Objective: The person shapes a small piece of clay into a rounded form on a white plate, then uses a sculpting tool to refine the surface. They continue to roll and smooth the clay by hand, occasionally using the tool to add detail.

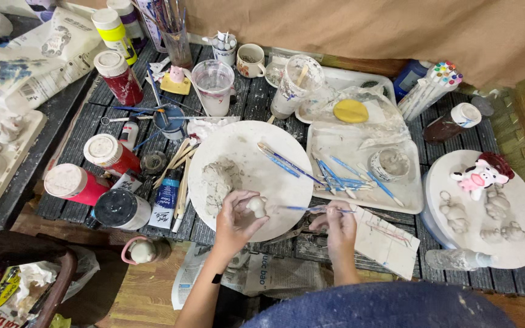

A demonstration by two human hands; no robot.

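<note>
My left hand holds a small pale clay figure over the near edge of a round white plate. A grey lump of clay lies on that plate just left of the hand. My right hand grips a thin blue-handled tool whose tip points left toward the figure. Several more blue-handled tools rest across the plate's right side.
A white tray with blue tools and a small clay cup sits right of the plate. A round board at far right carries clay figures and a painted cow. Paint bottles, jars and brushes crowd the left and back.
</note>
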